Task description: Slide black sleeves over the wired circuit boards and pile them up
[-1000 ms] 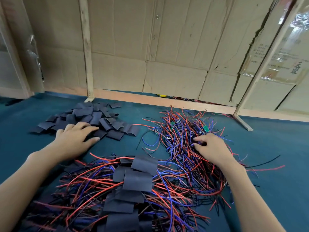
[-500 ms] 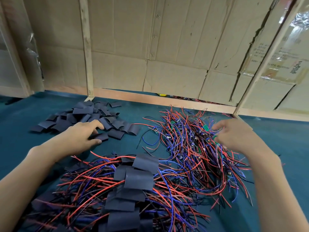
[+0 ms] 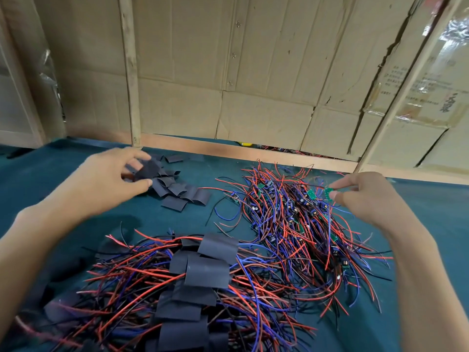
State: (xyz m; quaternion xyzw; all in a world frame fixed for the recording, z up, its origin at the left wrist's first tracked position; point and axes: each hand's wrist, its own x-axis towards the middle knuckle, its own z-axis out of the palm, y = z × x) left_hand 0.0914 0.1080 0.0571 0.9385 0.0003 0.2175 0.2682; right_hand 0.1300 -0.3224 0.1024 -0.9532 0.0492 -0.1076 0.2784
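Observation:
My left hand [image 3: 106, 179] is raised over the heap of flat black sleeves [image 3: 177, 189] at the back left and pinches one black sleeve [image 3: 147, 168] between thumb and fingers. My right hand [image 3: 368, 196] is at the right edge of the tangle of bare wired boards [image 3: 291, 219] and pinches a small green circuit board [image 3: 329, 193] by its fingertips; its red and blue wires trail down into the tangle. In front of me lies the pile of sleeved boards [image 3: 203, 275], black sleeves stacked in a row with red, blue and black wires fanning out both sides.
Everything lies on a dark teal table cover [image 3: 63, 161]. A cardboard wall [image 3: 253, 85] with wooden slats [image 3: 129, 72] stands along the table's far edge, a gap under it showing more wires behind.
My left hand has lifted off the sleeve heap with one sleeve pinched. My right hand has risen from the wire tangle, holding a green board, and the view has shifted slightly.

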